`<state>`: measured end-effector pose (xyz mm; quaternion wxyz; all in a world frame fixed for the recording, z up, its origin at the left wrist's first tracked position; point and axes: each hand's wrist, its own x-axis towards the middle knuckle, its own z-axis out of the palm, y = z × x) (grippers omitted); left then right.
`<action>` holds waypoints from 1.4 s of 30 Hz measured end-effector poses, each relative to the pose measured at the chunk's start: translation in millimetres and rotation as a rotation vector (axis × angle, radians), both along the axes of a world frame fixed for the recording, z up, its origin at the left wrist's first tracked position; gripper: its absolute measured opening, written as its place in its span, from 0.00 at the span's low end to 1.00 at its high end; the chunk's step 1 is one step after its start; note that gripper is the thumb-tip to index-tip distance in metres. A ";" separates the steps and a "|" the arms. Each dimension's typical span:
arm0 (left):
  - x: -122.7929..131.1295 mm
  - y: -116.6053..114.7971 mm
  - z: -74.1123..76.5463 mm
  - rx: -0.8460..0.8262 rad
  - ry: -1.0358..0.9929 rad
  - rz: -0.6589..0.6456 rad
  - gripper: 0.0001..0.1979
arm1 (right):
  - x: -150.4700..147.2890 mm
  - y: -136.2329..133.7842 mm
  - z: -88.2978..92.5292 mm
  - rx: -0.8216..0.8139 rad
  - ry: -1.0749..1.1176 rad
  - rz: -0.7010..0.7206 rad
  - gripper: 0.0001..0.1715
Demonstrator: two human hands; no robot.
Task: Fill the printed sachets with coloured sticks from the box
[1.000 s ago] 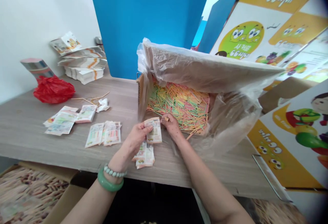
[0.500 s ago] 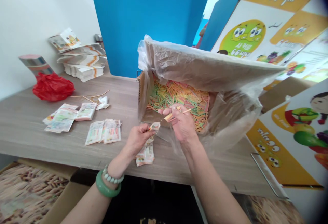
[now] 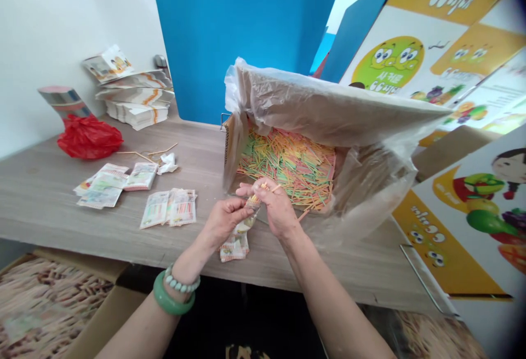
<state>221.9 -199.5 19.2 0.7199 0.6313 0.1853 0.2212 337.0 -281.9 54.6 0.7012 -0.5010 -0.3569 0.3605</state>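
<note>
My left hand [image 3: 224,219] pinches a small printed paper packet [image 3: 251,204] by its mouth, just in front of the box. My right hand [image 3: 273,205] is closed on a few thin coloured sticks [image 3: 269,187], their ends at the packet's opening. A few more packets [image 3: 235,244] lie on the table under my left hand. The open cardboard box [image 3: 230,145], lined with clear plastic, holds a heap of coloured sticks [image 3: 291,164] in orange, green, yellow and pink.
Filled packets [image 3: 170,208] and more packets [image 3: 110,183] lie on the wooden table [image 3: 49,205] to the left. A red plastic bag [image 3: 88,137] and stacks of printed paper [image 3: 135,101] sit at the back left. A blue board [image 3: 242,24] stands behind; printed cartons lean at right.
My right hand went into the box, came out with a few sticks and brought them to the packet. My left hand turned the packet from flat to mouth-up.
</note>
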 end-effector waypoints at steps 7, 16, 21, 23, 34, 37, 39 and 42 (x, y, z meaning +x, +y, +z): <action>13.6 0.3 6.2 -0.154 -0.079 -0.076 0.18 | 18.9 6.7 -9.1 -0.170 -0.143 0.083 0.18; 27.9 -1.0 6.7 -0.320 -0.142 -0.052 0.19 | 36.5 4.7 -3.3 -0.252 -0.197 0.029 0.36; 24.0 -2.0 4.2 -0.373 -0.143 -0.005 0.18 | 36.9 -3.5 -5.7 -0.286 -0.193 0.152 0.32; 22.9 -2.9 5.1 -0.401 -0.143 -0.009 0.18 | 37.3 -7.0 -2.7 -0.236 -0.134 0.137 0.29; 17.3 -1.4 2.2 -0.418 -0.179 0.113 0.19 | 12.1 1.0 -4.0 -0.065 -0.102 -0.216 0.09; 11.1 0.2 2.5 -0.398 -0.180 0.109 0.18 | 5.2 2.3 -7.5 0.024 0.008 -0.295 0.06; 8.1 -0.2 2.4 -0.386 -0.189 0.102 0.17 | 1.7 2.4 -7.4 -0.019 0.024 -0.204 0.07; 3.3 -0.5 0.5 -0.392 -0.197 0.113 0.17 | 0.2 -1.1 -5.3 -0.160 -0.135 -0.031 0.08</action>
